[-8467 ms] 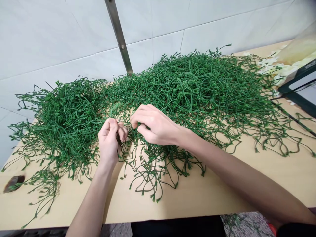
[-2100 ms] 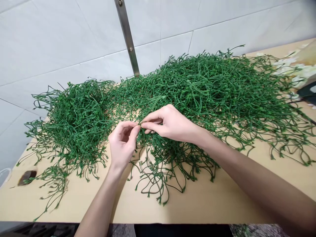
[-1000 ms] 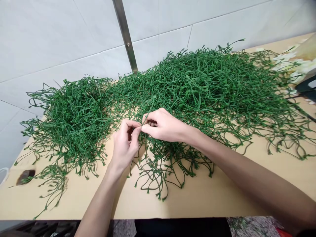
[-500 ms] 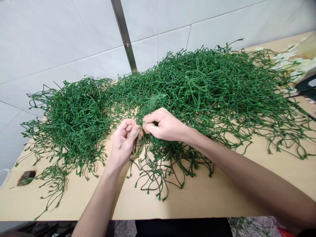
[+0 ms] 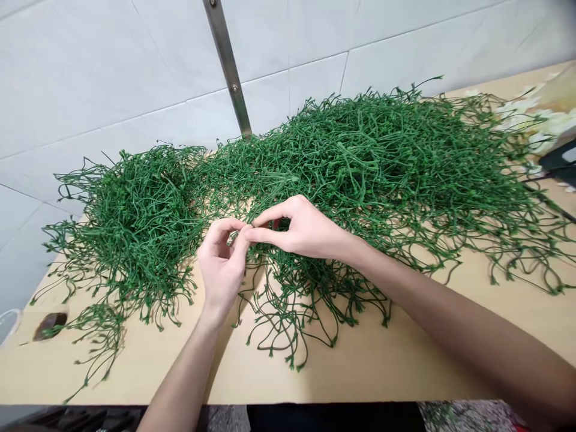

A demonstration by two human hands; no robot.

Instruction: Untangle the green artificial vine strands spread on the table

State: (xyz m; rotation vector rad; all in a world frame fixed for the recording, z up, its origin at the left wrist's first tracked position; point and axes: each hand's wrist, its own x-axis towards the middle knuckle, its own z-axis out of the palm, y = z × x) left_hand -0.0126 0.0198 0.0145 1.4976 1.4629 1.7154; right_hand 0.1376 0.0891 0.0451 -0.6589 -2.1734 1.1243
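Note:
A big heap of green plastic stems (image 5: 382,156) lies across the back of a pale wooden table (image 5: 360,372), with a smaller clump (image 5: 135,222) to its left. My left hand (image 5: 222,264) and my right hand (image 5: 301,228) meet at the heap's front edge. Both pinch thin green stems between thumb and fingertips, their tips almost touching. Loose strands (image 5: 292,312) trail toward me below the hands.
White artificial petals (image 5: 540,120) and a dark object (image 5: 558,162) sit at the table's far right. A small dark brown piece (image 5: 49,324) lies near the left edge. A metal strip (image 5: 227,66) runs up the white tiled wall behind.
My hands stay at the same spot in the heap. The left fingers have uncurled a little and the right thumb and forefinger now pinch closer to the left hand.

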